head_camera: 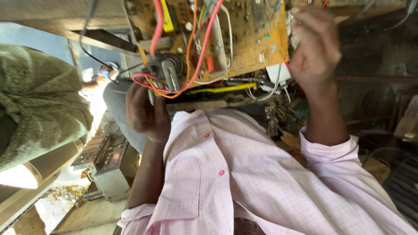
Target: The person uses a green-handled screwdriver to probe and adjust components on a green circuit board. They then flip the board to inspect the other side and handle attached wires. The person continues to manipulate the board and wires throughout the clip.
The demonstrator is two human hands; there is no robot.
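Circuit board (244, 39), flat and mustard-yellow, studded with small parts and trailing glossy red, orange and white wires (198, 65), sits at the top of the view above a pink checked shirt (244, 174). Left hand (146, 111) curls round its lower corner beside a grey metal part (167, 69). Right hand (314, 43) wraps the board's other edge, fingers folded; blur hides the exact grip.
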